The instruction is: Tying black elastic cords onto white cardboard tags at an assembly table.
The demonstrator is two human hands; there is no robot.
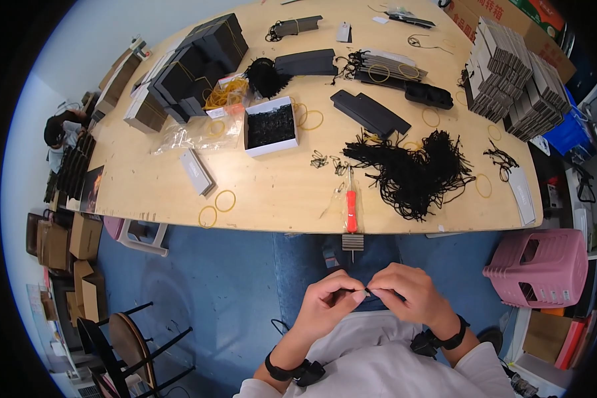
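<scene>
My left hand (331, 302) and my right hand (405, 292) meet in front of my lap, beyond the table's near edge. The fingertips of both are pinched together on a tiny dark thing (367, 292), too small to make out. On the table ahead lies a red-handled tool (351, 211) with a thin metal shaft. Just below it, at the table edge, is a small stack of grey pieces (353, 243) with a thin pin sticking out. A tangled heap of black cords (423, 174) lies to the right, with small metal pins (319, 159) left of it.
A white box of small black parts (270, 127) stands mid-table, near yellow rubber bands (227, 93). Stacks of dark boards (196, 66) rise at the left back, grey bundled card strips (501, 69) at the right. A pink stool (540, 268) and a chair (131, 341) flank me.
</scene>
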